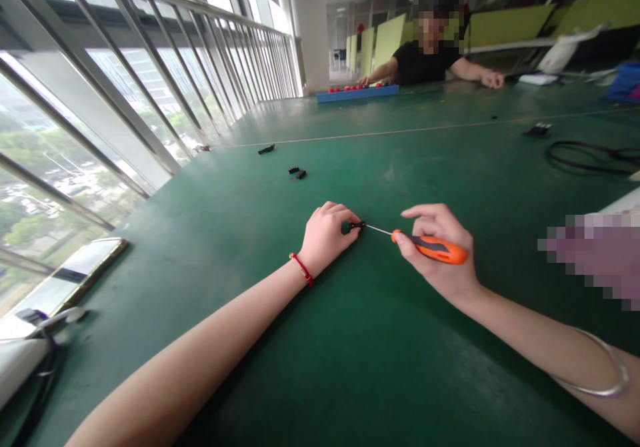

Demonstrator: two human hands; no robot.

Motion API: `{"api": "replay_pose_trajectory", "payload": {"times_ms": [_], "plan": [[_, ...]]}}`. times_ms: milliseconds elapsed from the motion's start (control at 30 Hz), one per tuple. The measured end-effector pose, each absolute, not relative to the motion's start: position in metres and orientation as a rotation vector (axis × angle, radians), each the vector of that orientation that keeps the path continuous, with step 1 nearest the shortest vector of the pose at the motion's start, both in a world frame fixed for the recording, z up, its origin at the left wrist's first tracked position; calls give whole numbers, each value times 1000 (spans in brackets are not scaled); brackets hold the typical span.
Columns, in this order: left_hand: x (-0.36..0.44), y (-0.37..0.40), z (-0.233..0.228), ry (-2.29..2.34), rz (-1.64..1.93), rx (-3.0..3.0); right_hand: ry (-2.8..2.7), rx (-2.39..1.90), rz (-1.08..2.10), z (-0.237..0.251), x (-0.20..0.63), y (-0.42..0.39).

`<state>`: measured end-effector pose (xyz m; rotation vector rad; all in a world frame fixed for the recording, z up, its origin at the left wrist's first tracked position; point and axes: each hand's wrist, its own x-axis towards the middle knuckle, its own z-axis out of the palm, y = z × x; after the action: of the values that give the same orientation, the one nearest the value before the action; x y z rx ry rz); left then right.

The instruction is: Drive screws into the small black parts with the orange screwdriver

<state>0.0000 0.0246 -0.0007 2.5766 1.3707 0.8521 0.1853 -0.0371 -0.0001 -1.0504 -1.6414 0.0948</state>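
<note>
- Nearest, right side: a silver bangle [617, 381] sits on the right forearm; at lower left a dark cable [46, 373] lies beside a phone-like device [83, 270], screen content not legible.
- Right hand [437, 253]: grip closed on the orange-and-dark handle of a screwdriver [436, 249], thumb along its near side, index finger lifted clear.
- Left hand [329, 233], red bracelet [303, 270] at the wrist: grip pinches a small black part [357, 225] between thumb and fingers, low over the green table [215, 227].
- Key relation: the part lies to the left of the right grip and slightly farther out. Screwdriver axis runs mostly crosswise, thin shaft pointing left; the part's long axis also runs roughly left-right, nearly in line with it. Shaft end meets the part's right end; whether seated or merely touching, cannot tell. Left hand is nearer the part, since it holds it.
- Beyond the hands: two black pieces [297, 173] close together, another black piece [267, 149] farther off; a coiled black cable [585, 157] at right.
- Far edge: a blue tray [357, 95] with red items, beside a person in a black top [425, 67].
- Brands, labels, writing: none readable.
</note>
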Motion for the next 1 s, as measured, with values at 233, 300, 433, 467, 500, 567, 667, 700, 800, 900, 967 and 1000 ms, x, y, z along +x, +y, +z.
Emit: {"api": "replay_pose_trajectory", "payload": {"times_ms": [233,300,433,467,500,567,667,700,800,900,967,1000], "plan": [[0,25,-1,1374,841,2573,-1586,-980,126,0,185,-38],[0,24,-1,1377,842,2574,-1655,-1035,103,0,185,-39],[0,24,-1,1372,843,2572,-1605,-1022,58,-1,185,-38],[0,24,-1,1371,842,2573,-1565,-986,77,-1,185,-37],[0,24,-1,1372,841,2574,-1537,-957,101,-1,185,-37],[0,24,-1,1375,839,2577,-1548,-957,137,-1,185,-37],[0,24,-1,1375,838,2578,-1646,-1060,108,0,185,-39],[0,24,-1,1373,838,2577,-1664,-1077,83,0,185,-39],[0,24,-1,1375,844,2570,-1620,-996,74,1,184,-40],[0,24,-1,1383,847,2566,-1594,-944,113,1,184,-39],[0,24,-1,1384,849,2569,-1653,-1009,93,0,184,-39],[0,24,-1,1381,850,2570,-1676,-1041,76,-1,184,-39]]}}
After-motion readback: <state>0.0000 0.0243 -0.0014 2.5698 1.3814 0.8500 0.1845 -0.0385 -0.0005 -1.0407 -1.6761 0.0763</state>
